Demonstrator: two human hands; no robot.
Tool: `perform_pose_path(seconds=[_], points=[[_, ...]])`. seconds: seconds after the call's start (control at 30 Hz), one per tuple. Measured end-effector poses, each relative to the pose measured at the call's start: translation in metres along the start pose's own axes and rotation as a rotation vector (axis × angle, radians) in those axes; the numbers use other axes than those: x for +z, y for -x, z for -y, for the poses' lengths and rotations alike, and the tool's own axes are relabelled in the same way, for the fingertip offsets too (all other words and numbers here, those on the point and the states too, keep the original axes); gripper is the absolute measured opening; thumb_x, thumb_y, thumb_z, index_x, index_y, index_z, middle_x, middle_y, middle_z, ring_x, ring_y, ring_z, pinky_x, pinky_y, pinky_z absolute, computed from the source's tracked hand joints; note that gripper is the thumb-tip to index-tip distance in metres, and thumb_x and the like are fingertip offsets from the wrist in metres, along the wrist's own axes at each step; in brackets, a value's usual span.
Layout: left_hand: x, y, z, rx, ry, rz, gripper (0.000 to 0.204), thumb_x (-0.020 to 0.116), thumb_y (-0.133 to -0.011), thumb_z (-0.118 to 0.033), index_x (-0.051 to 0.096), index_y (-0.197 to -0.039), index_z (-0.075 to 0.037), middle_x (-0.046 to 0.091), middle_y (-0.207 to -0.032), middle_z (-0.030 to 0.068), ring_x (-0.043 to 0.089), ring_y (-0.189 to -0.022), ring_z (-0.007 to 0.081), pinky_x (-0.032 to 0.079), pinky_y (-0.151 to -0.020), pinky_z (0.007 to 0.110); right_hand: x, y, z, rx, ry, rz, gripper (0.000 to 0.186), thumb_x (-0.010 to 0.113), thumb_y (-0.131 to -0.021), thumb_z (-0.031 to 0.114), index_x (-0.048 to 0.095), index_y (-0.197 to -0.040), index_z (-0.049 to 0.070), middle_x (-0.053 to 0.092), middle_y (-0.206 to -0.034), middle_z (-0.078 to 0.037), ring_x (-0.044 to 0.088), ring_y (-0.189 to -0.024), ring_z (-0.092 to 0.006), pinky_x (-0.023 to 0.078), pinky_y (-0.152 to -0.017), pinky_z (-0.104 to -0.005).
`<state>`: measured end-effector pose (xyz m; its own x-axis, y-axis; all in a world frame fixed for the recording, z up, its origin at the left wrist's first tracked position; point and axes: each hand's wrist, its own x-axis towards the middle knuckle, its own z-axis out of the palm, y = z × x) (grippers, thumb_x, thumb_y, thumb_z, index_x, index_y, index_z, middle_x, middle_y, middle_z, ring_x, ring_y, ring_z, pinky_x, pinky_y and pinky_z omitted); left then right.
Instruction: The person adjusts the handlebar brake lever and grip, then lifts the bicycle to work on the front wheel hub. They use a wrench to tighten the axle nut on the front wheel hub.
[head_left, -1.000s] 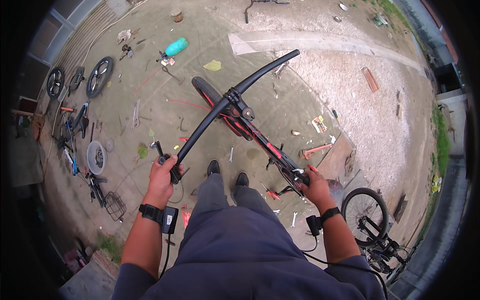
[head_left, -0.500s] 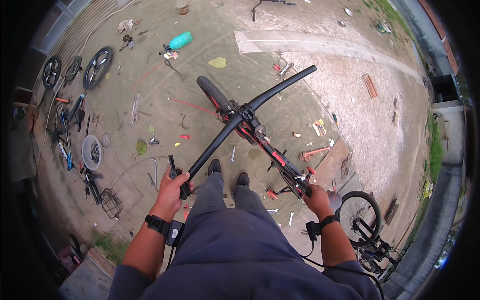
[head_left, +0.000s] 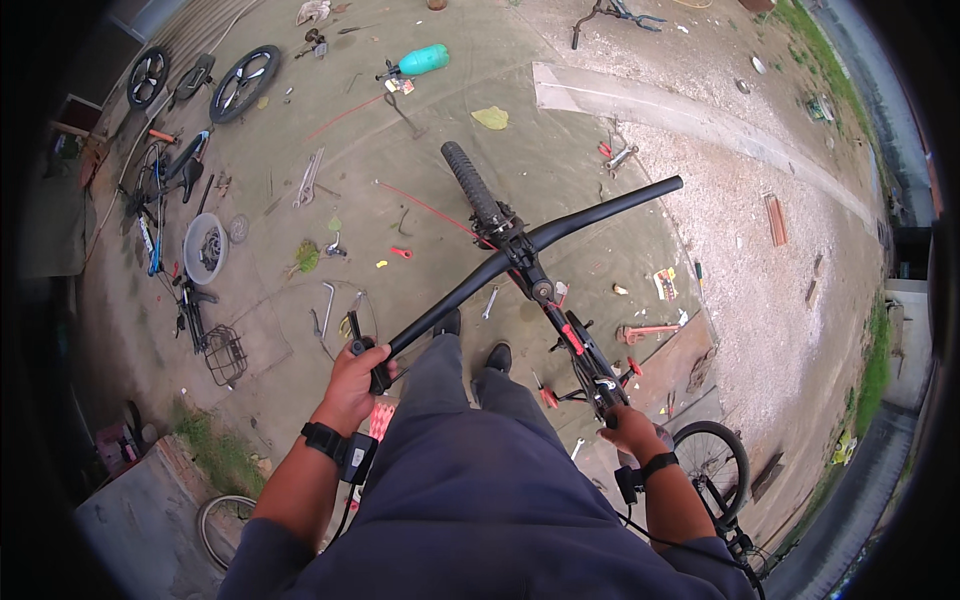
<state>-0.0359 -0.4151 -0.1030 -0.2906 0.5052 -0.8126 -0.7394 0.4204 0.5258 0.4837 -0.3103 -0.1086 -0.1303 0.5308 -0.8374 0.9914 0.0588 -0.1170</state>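
Observation:
Between my arms stands a black and red bicycle frame (head_left: 575,340) with a wide black handlebar (head_left: 455,297) and a knobbly front wheel (head_left: 470,182). My left hand (head_left: 350,385) closes round the handlebar's left end, its thumb over the bar. A black brake lever (head_left: 354,326) juts up from that grip. My right hand (head_left: 632,432) is wrapped round the rear upper part of the frame, near the top of the seat tube; the fingers are partly hidden. The red pedals (head_left: 549,397) show beside the frame.
Wrenches (head_left: 489,302) and a red pipe wrench (head_left: 648,332) lie on the ground. To the left are a white basin (head_left: 205,249), another bicycle (head_left: 152,215) and loose wheels (head_left: 245,84). A teal bottle (head_left: 424,60) lies ahead. Another bicycle wheel (head_left: 712,468) stands close behind my right hand.
My view has turned, so the ground things appear shifted to the right. The front wheel points more nearly straight ahead. Both hands keep their hold on the bicycle.

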Motion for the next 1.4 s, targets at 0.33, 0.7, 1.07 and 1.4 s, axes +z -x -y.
perform_pose_path(seconds=[0.33, 0.7, 1.07, 1.4], points=[[-0.026, 0.008, 0.021, 0.029, 0.128, -0.149, 0.027, 0.073, -0.095, -0.004, 0.053, -0.112, -0.008, 0.064, -0.092, 0.0076, 0.07, -0.076, 0.0228, 0.059, -0.068, 0.038, 0.012, 0.0, 0.011, -0.106, -0.028, 0.167, 0.039, 0.085, -0.081, 0.039, 0.073, -0.104, 0.01, 0.075, -0.102, -0.015, 0.072, -0.1, -0.0372, 0.056, -0.087, -0.0466], [-0.047, 0.005, 0.026, 0.017, 0.036, -0.202, 0.025, 0.071, -0.096, -0.008, 0.055, -0.114, -0.008, 0.064, -0.092, 0.0066, 0.067, -0.076, 0.0199, 0.056, -0.068, 0.036, 0.025, 0.002, 0.011, -0.195, -0.037, 0.184, 0.034, 0.078, -0.086, 0.041, 0.072, -0.103, 0.012, 0.075, -0.107, -0.012, 0.071, -0.101, -0.0353, 0.056, -0.084, -0.0481], [0.079, 0.003, -0.015, 0.212, -0.16, 0.03, 0.03, 0.074, -0.099, -0.012, 0.055, -0.121, -0.005, 0.064, -0.093, 0.0058, 0.066, -0.079, 0.0153, 0.057, -0.07, 0.032, -0.036, -0.006, -0.036, -0.073, -0.139, -0.337, 0.039, 0.082, -0.082, 0.022, 0.067, -0.117, 0.01, 0.07, -0.116, -0.015, 0.068, -0.109, -0.0365, 0.055, -0.095, -0.0453], [0.113, -0.011, -0.03, 0.271, -0.23, 0.082, 0.03, 0.072, -0.101, -0.013, 0.055, -0.124, -0.003, 0.063, -0.093, 0.0072, 0.064, -0.08, 0.0156, 0.054, -0.073, 0.031, -0.041, -0.011, -0.048, -0.064, -0.233, -0.549, 0.041, 0.082, -0.085, 0.023, 0.068, -0.122, 0.011, 0.069, -0.114, -0.015, 0.065, -0.112, -0.0376, 0.051, -0.099, -0.0484]])
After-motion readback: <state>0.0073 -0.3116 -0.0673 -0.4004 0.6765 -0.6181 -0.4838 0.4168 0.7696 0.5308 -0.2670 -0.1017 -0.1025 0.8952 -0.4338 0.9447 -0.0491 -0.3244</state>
